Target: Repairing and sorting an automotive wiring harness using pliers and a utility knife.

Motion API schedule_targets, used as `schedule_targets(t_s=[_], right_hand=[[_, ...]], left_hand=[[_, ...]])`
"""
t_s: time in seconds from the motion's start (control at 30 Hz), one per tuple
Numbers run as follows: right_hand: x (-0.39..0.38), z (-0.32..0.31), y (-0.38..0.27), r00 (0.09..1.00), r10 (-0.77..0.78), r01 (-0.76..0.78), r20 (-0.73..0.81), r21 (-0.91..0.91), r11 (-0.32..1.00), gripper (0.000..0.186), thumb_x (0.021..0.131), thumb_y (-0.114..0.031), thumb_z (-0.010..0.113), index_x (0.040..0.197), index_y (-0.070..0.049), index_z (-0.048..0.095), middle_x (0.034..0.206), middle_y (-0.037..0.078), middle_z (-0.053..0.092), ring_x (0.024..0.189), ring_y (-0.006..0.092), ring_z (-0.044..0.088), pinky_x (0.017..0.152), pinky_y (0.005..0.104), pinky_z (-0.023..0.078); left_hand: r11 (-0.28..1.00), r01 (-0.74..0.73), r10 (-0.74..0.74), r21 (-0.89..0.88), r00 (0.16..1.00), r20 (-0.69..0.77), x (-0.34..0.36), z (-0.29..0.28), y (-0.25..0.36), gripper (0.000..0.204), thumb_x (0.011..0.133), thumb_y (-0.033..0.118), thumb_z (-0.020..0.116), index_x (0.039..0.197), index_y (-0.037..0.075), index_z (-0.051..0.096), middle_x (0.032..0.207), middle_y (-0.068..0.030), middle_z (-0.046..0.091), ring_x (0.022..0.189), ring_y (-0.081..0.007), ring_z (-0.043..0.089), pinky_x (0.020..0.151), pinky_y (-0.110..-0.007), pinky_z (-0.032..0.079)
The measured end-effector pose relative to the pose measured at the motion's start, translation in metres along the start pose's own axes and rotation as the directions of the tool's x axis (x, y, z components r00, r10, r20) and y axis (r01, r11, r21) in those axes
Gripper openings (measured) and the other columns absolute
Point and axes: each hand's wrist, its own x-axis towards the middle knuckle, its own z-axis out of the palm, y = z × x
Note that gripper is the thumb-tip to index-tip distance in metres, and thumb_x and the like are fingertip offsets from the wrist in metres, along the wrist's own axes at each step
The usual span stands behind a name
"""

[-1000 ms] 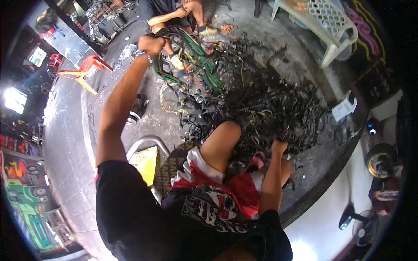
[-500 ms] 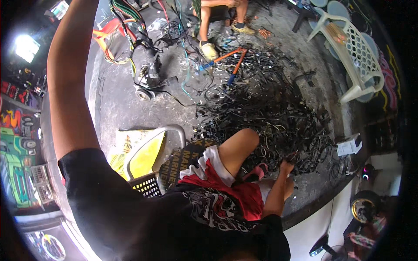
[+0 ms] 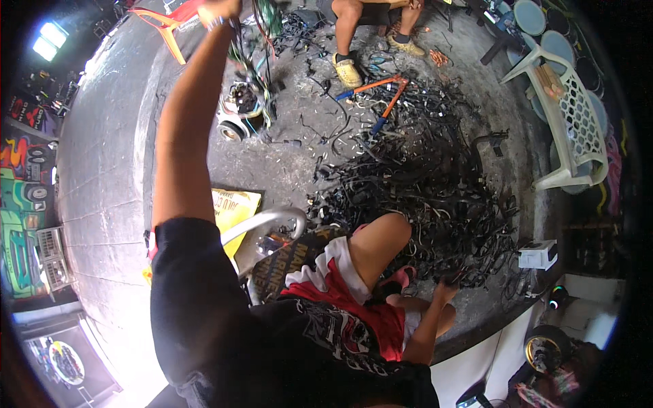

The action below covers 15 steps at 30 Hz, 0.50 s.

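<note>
My left hand [image 3: 219, 11] is raised at the top, closed round a hanging bundle of coloured wires [image 3: 262, 47]; a dark component with a round metal part [image 3: 232, 131] and wiring lies below it. Low on the right, my right hand [image 3: 445, 291] grips a small dark hand tool [image 3: 454, 278], partly blurred, at the edge of a heap of black cables and connectors [image 3: 428, 177]. Orange-and-blue long-handled cutters [image 3: 388, 107] lie open on the floor beyond the heap.
A seated person's legs [image 3: 347, 41] are beyond the heap. A white plastic chair [image 3: 581, 156] and white box [image 3: 537, 255] are right; a red-orange chair [image 3: 165, 24] is back left. A yellow sack [image 3: 231, 198] and curved metal tube [image 3: 272, 216] are beside my left leg.
The wire bundle has been lifted off the cutters and swung left, then toward the far top with my raised left hand. My view has shifted; my right hand stays low by the heap.
</note>
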Motion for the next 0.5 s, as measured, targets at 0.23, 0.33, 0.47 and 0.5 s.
schedule_targets(t_s=[0.23, 0.33, 0.47, 0.5], right_hand=[[0.006, 0.011, 0.014, 0.981, -0.178, 0.174, -0.076, -0.053, 0.983, 0.042, 0.066, -0.01, 0.06, 0.105, 0.002, 0.052, 0.093, 0.021, 0.056, 0.088, 0.0353, 0.054, 0.075, 0.0394, 0.043], [0.009, 0.024, 0.0, 0.99, 0.132, -0.119, 0.05, -0.214, 0.97, 0.039, 0.069, -0.019, 0.061, 0.1, 0.002, 0.053, 0.096, 0.021, 0.057, 0.086, 0.0356, 0.056, 0.074, 0.0407, 0.043], [0.022, 0.048, 0.021, 0.995, 0.005, 0.004, 0.103, -0.086, 0.996, 0.043, 0.069, -0.015, 0.057, 0.11, -0.002, 0.049, 0.09, 0.022, 0.059, 0.084, 0.0377, 0.056, 0.072, 0.0411, 0.043], [0.03, 0.056, 0.028, 0.925, -0.376, 0.348, -0.046, -0.293, 0.891, 0.041, 0.071, -0.018, 0.054, 0.109, -0.003, 0.05, 0.092, 0.022, 0.058, 0.086, 0.0382, 0.055, 0.073, 0.0423, 0.043]], left_hand=[[0.886, 0.221, -0.214, -0.408, 0.975, 0.063, -0.15, 0.09, -0.03, 0.028, 0.053, 0.017, 0.056, 0.071, -0.003, 0.06, 0.072, -0.0219, 0.06, 0.07, -0.0349, 0.06, 0.07, -0.038, 0.046], [0.929, 0.133, -0.125, -0.345, 0.991, 0.044, -0.182, 0.086, -0.058, 0.043, 0.052, 0.018, 0.056, 0.089, -0.004, 0.058, 0.077, -0.0224, 0.06, 0.072, -0.0326, 0.06, 0.069, -0.037, 0.047], [0.723, 0.009, 0.047, -0.69, 0.997, 0.062, -0.226, 0.03, -0.063, 0.03, 0.058, 0.006, 0.049, 0.084, -0.006, 0.058, 0.059, -0.0039, 0.055, 0.052, -0.0105, 0.047, 0.047, -0.028, 0.042], [0.662, 0.05, -0.045, -0.748, 0.999, 0.027, -0.223, 0.028, -0.075, 0.025, 0.061, 0.005, 0.047, 0.079, -0.007, 0.058, 0.055, -0.0015, 0.051, 0.047, -0.0086, 0.042, 0.04, -0.027, 0.037]])
